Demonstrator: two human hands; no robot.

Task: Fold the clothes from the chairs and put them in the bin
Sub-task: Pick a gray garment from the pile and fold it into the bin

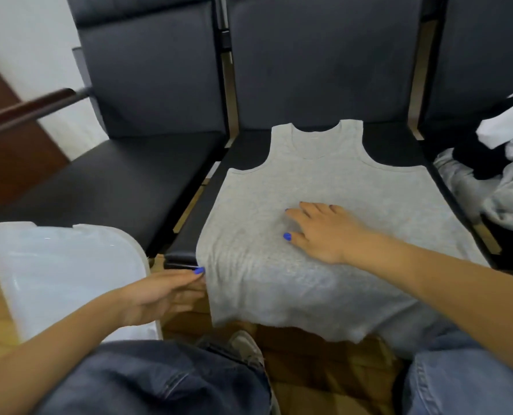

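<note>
A grey tank top [333,181] lies spread flat on the middle black chair [249,148], neckline towards the backrest, hem hanging over the seat's front edge. My right hand [324,232] rests flat on the middle of the shirt with fingers spread. My left hand [162,295] pinches the shirt's lower left side edge near the seat's front corner. The translucent plastic bin [66,265] stands on the floor at the left, beside my left arm.
An empty black chair [123,175] with a wooden armrest stands to the left. On the right chair lies a pile of grey, black and white clothes [494,163]. My knees in blue jeans fill the bottom edge; wooden floor shows between them.
</note>
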